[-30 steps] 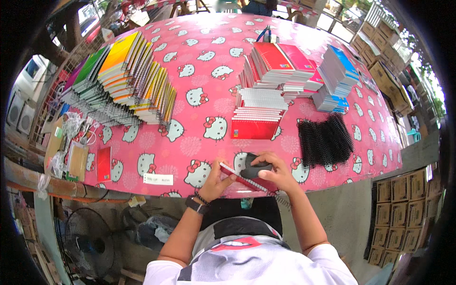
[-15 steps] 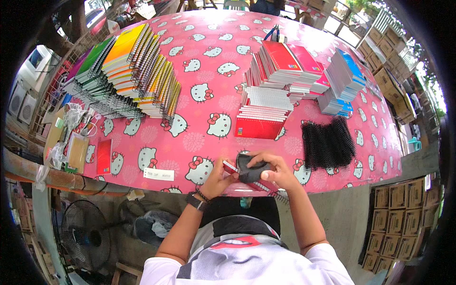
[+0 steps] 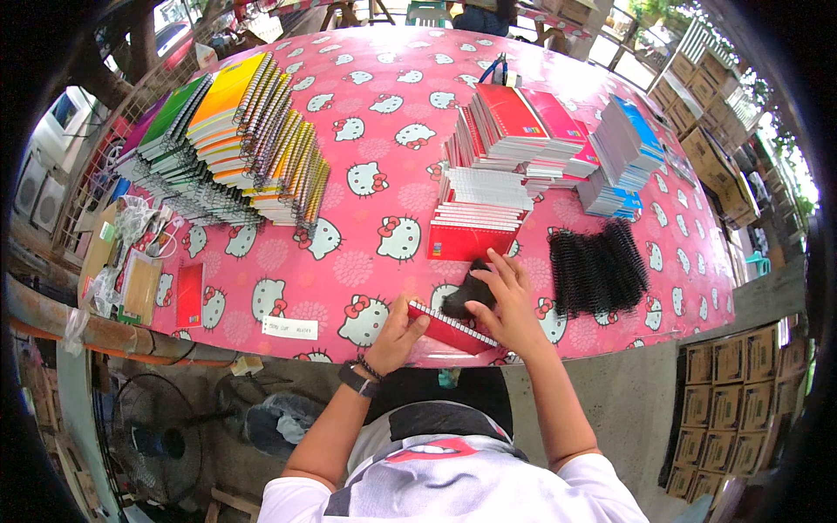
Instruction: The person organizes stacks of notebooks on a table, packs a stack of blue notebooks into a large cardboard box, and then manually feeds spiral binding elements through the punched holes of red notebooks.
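Near the table's front edge lies a small red notebook (image 3: 453,333), tilted, with a row of punched holes along its upper edge. My left hand (image 3: 394,336) pinches its left end between thumb and fingers. A soft-looking black object (image 3: 464,295) of a kind I cannot make out is just above the holed edge. My right hand (image 3: 507,305) has thumb and fingers loosely around that object's right side. Beyond my hands, a stack of red notebooks (image 3: 472,241) leans in a row. To the right is a pile of black spiral binding coils (image 3: 598,268).
Spiral-bound yellow notebooks (image 3: 228,100) and green ones (image 3: 173,118) are stacked at left. Blue notebooks (image 3: 636,131) and pliers (image 3: 495,68) sit farther back right. A single red notebook (image 3: 189,295) and a white paper slip (image 3: 290,327) lie front left. A fan (image 3: 157,436) stands below.
The black object has moved slightly up and away from the notebook, uncovering its holed edge. My right hand's fingers have stretched out farther. A coil that stuck out at the notebook's right end no longer shows.
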Motion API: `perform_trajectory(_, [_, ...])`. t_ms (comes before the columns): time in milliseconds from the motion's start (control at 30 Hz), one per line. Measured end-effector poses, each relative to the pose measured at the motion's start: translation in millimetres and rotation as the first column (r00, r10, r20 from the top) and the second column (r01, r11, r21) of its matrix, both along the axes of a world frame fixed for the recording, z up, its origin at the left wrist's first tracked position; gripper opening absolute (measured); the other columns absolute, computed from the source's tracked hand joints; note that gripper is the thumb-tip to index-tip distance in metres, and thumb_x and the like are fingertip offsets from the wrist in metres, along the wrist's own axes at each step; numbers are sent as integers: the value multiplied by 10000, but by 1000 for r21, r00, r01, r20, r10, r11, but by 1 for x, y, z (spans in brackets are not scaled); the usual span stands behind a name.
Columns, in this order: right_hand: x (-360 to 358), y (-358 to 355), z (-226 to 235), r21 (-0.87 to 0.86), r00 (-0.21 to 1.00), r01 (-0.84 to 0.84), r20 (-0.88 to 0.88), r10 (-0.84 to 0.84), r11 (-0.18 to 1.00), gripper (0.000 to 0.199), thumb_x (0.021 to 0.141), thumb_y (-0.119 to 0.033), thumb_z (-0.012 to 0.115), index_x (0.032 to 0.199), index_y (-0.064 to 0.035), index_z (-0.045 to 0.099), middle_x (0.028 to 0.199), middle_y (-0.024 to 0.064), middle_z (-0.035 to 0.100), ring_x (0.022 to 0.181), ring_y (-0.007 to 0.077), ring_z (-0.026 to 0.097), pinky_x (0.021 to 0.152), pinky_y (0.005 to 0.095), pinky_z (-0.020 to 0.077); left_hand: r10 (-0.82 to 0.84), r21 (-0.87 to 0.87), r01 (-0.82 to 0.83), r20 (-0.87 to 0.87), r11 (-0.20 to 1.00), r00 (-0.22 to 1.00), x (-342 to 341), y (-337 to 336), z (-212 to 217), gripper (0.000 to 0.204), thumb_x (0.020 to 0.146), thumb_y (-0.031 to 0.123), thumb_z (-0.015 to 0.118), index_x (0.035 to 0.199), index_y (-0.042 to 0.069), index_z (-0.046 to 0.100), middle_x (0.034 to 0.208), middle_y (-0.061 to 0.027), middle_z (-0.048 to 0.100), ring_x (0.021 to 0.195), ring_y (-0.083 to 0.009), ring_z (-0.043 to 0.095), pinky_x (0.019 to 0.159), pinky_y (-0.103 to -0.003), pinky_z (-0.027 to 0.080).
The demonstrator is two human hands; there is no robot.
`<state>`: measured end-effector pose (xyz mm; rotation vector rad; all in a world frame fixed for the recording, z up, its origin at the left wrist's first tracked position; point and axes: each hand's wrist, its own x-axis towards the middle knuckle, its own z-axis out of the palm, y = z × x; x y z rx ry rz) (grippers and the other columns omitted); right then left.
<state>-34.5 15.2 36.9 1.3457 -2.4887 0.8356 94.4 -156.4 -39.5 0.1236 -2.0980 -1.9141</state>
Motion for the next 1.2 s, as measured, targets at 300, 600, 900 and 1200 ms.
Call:
perform_trajectory(300, [40,-13,38,-323,912,-84,355,203,943,267,727,-41,683,983,-22,608,892,107,584,761,237,573,658,304,464,183,211,-160,-94,964,979,-6,21,64,160,798,81,671,908,-4,593,856,-60,600,784,-122,568,717,-247,456])
perform_trajectory(600, [48,-20,35,-451,894,-93,354,274,887,247,760,-70,665,990,-16,591,882,121,599,776,260,574,680,331,467,225,97,-211,-158,973,962,2,16,79,157,753,44,708,865,15,603,831,-52,613,741,-107,576,679,-239,472])
perform_trajectory(900, [51,-23,40,-450,852,-125,407,328,884,243,703,-58,727,879,-18,564,812,99,530,694,225,555,594,303,455,168,21,-167,-198,986,966,8,12,77,160,723,24,713,854,28,620,822,-65,621,746,-135,603,664,-246,480])
perform_trajectory(1200, [54,-31,39,-356,926,-198,239,294,913,179,732,-78,681,848,-4,567,748,125,530,689,292,507,603,364,417,221,-117,-244,-178,963,959,16,9,76,149,724,34,699,854,34,626,829,-66,620,756,-155,603,674,-261,474])
